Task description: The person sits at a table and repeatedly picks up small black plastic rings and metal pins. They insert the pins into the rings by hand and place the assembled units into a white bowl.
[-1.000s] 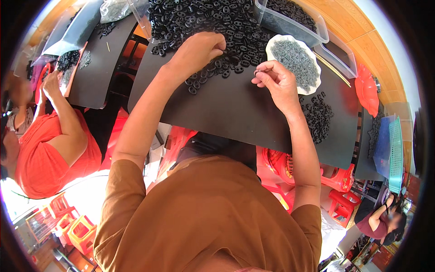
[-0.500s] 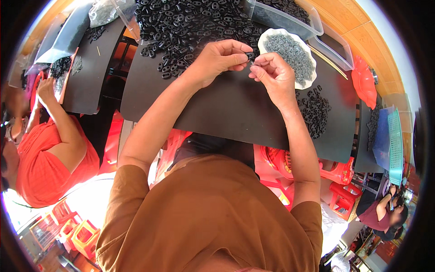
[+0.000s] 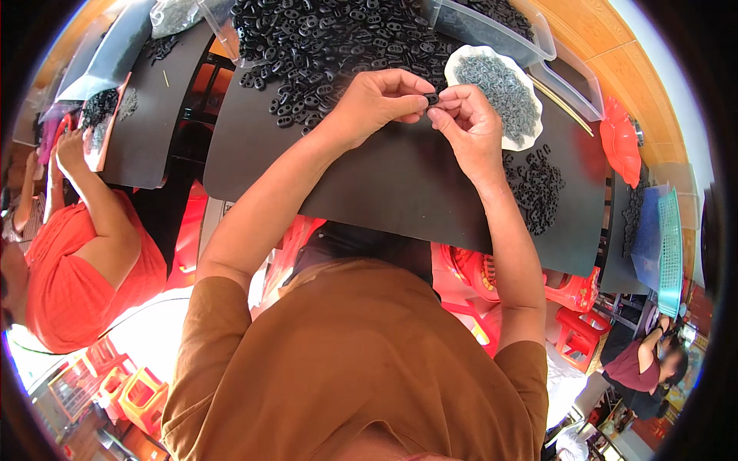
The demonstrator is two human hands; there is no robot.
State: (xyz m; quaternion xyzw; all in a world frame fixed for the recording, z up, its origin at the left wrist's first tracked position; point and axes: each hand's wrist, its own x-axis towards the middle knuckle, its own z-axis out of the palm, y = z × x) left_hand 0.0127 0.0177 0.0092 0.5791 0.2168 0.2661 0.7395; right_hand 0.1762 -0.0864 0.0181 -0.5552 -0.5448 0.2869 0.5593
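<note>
Between the thumb and fingers of my left hand [image 3: 382,100] is a small black oval piece with holes [image 3: 432,98]. My right hand [image 3: 470,119] pinches at that piece's right side; anything tiny in its fingertips is hidden. Both hands meet above the dark table [image 3: 369,188]. Beyond them lies a big heap of like black two-holed pieces [image 3: 330,46]. Just right of my right hand stands a white scallop-edged dish [image 3: 532,137] full of small grey translucent parts [image 3: 496,88]. A smaller pile of black pieces [image 3: 536,192] lies beside my right forearm.
Clear plastic bins [image 3: 492,37] stand at the back. A red scalloped dish [image 3: 619,142] and a teal basket [image 3: 671,246] are at the right. Red stools [image 3: 580,334] stand below the table. A person in red [image 3: 92,253] works at the left table; another person [image 3: 642,361] is far right.
My hands have come together: the right fingertips, apart from the black piece before, now touch it. The view has shifted slightly.
</note>
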